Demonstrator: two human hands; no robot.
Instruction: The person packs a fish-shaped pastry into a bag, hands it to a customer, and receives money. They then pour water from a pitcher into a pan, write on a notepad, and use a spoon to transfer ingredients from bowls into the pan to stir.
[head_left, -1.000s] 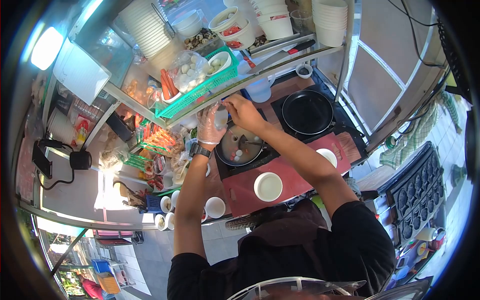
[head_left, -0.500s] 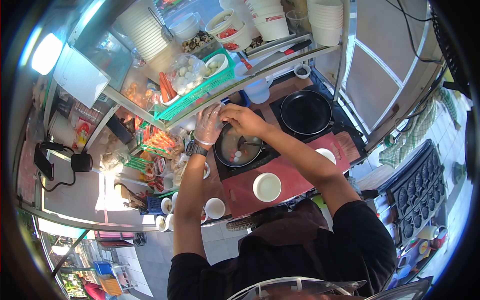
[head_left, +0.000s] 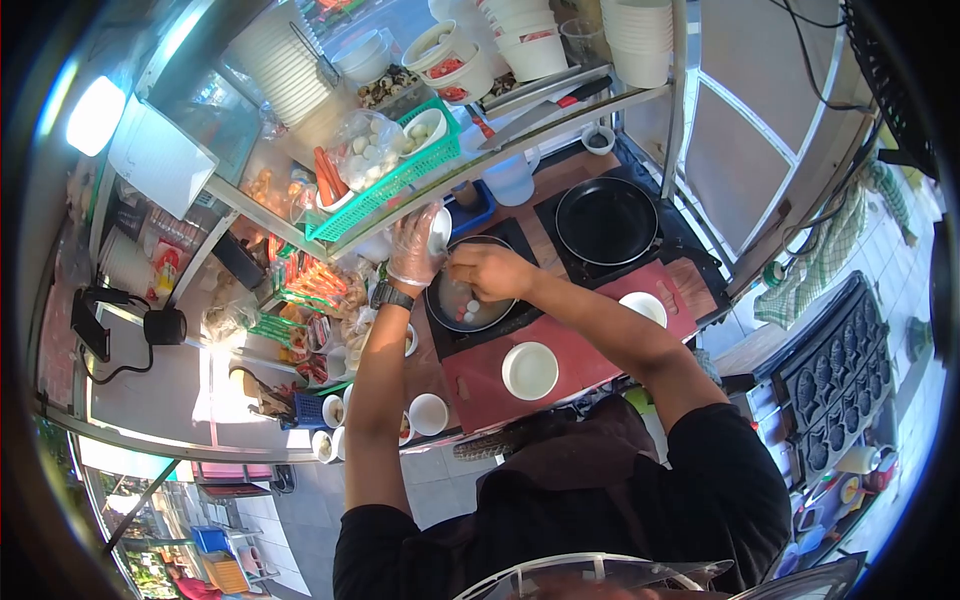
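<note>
Street-stall counter (head_left: 566,176) beneath a laden shelf (head_left: 560,112), as seen on my remote head-camera feed. The gloved left hand (head_left: 413,248) grips a small white cup (head_left: 440,229) just above the dark pan (head_left: 448,312). The bare right hand (head_left: 487,272) hangs low over that pan, fingers curled down; I cannot tell whether they pinch anything. A few pale and red pieces (head_left: 469,309) lie in the pan, so I judge the filling partly done: the second pan (head_left: 607,220), near bowl (head_left: 530,370) and far bowl (head_left: 643,308) on the red mat (head_left: 590,345) are empty. The green basket (head_left: 398,178) crowds the space above both hands.
</note>
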